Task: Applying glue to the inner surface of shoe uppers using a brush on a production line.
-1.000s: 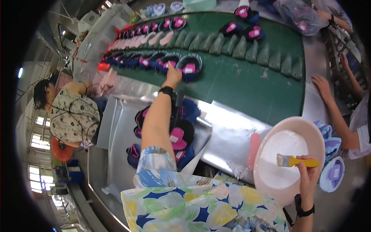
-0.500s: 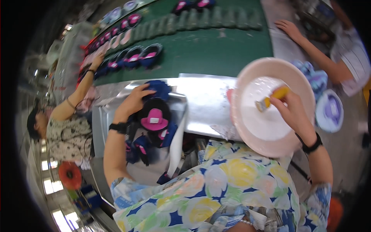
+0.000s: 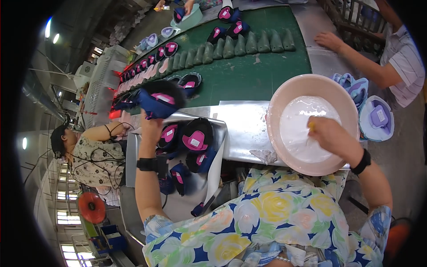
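Note:
My left hand [image 3: 151, 131] grips a navy shoe upper [image 3: 156, 106] with a pink inside and raises it over the near edge of the green belt. Below it, several navy and pink shoe uppers [image 3: 195, 138] lie in a grey metal tray [image 3: 178, 205]. My right hand [image 3: 333, 138] is closed around a brush, whose yellow handle [image 3: 312, 126] just shows between the fingers. The brush's bristles are hidden. That hand is over a pale pink basin [image 3: 284, 91] holding white liquid [image 3: 296, 118].
On the green belt [image 3: 249, 75] stand rows of dark green shoe forms [image 3: 229, 48] and more uppers. Light blue and purple uppers [image 3: 376, 118] sit right of the basin. A co-worker's arm [image 3: 367, 62] rests at far right; another person [image 3: 95, 151] is at left.
My left hand has lifted a navy upper out of the tray, up toward the belt. My right hand has lowered and turned the brush over the white liquid.

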